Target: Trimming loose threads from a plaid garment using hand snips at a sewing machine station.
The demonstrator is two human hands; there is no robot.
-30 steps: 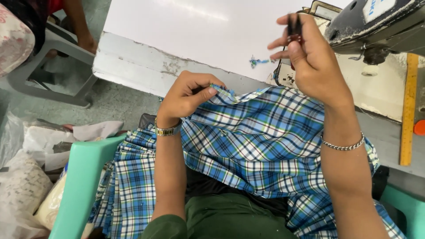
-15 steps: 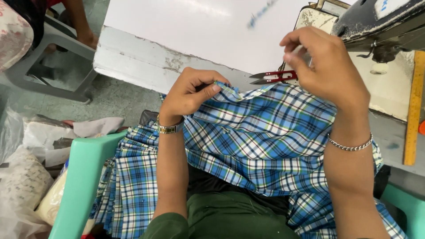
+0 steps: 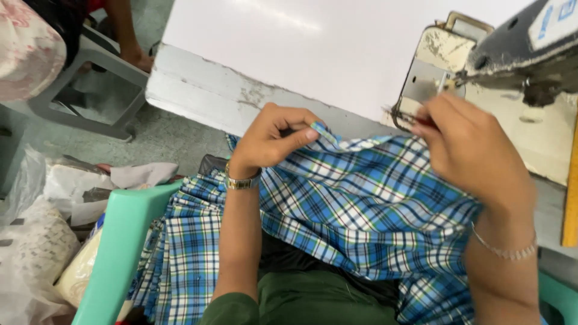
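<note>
A blue, white and green plaid cloth (image 3: 361, 210) lies over my lap and against the white table's edge. My left hand (image 3: 274, 141), with a watch on its wrist, pinches the cloth's top edge between thumb and forefinger. My right hand (image 3: 469, 150), wearing a thin bracelet, is closed around small red-handled snips (image 3: 415, 120) whose tips poke out to the left, just above the cloth's upper edge. The snips are mostly hidden by my fingers and blurred.
A sewing machine (image 3: 512, 54) sits on the white table (image 3: 301, 54) at upper right, a yellow ruler (image 3: 571, 198) at the right edge. A green plastic chair arm (image 3: 117, 241) and bags of fabric (image 3: 42, 241) lie left. Another person's leg and grey stool (image 3: 90, 90) are at upper left.
My right hand has come down from raised with the snips to the cloth's top edge near the machine. The left hand keeps its pinch on the cloth.
</note>
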